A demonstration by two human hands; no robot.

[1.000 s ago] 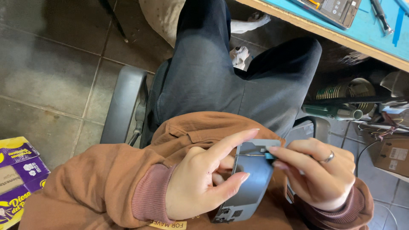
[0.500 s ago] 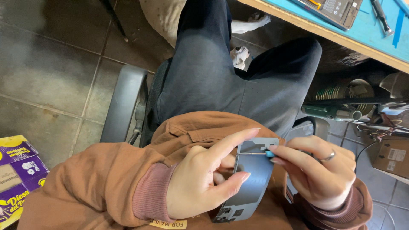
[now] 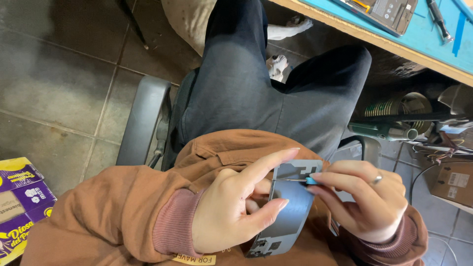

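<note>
Grey flat phone frame panel (image 3: 288,216), metal-looking, sits low centre in the head view, tilted so its top end points to 1 o'clock and its bottom end to 7 o'clock, held over the lap against the brown sweatshirt (image 3: 123,216).

Left hand (image 3: 231,212) grips the panel from the 9 o'clock side: thumb pressed on the face, index finger stretched along the top edge toward 2 o'clock, other fingers curled behind. Closed on the panel.

Right hand (image 3: 364,202), ring on one finger, comes in from 3 o'clock and pinches a thin precision screwdriver with a light blue handle (image 3: 303,181). Closed on the tool. Shaft lies nearly level, pointing to 9 o'clock, tip touching the upper part of the panel just beside the left index finger. What the tip meets is too small to tell.

At 12 o'clock from the hands, legs in dark grey trousers (image 3: 256,83) on a grey chair seat (image 3: 140,123). At 1 o'clock, the edge of a turquoise worktable (image 3: 419,37) carrying an opened dark phone body (image 3: 382,12). At 3 o'clock, a small brown cardboard box (image 3: 451,182) on the tiled floor. At 8 o'clock, a purple and yellow printed carton (image 3: 19,197).
</note>
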